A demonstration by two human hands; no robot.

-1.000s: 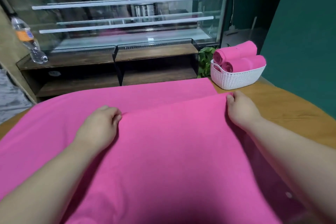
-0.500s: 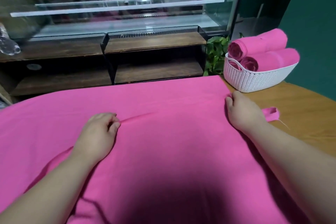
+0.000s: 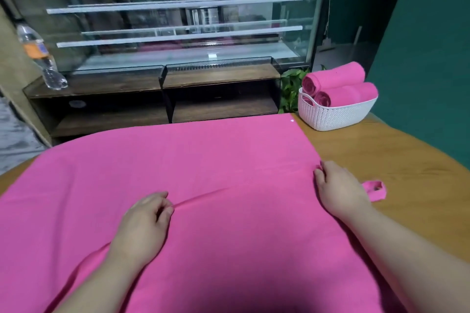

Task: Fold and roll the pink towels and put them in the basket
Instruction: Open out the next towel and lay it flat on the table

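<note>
head view: a pink towel [image 3: 203, 160] covers the wooden table [image 3: 407, 160] at frame centre; the left hand [image 3: 142, 226] pinches a ridge mid-cloth, the right hand [image 3: 340, 188] grips its right edge; the white basket [image 3: 333, 117] of rolled towels [image 3: 338, 84] sits at upper right.

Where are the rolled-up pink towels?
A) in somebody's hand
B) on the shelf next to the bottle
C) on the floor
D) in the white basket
D: the rolled pink towels lie stacked in the white basket, poking out over its rim.
</note>
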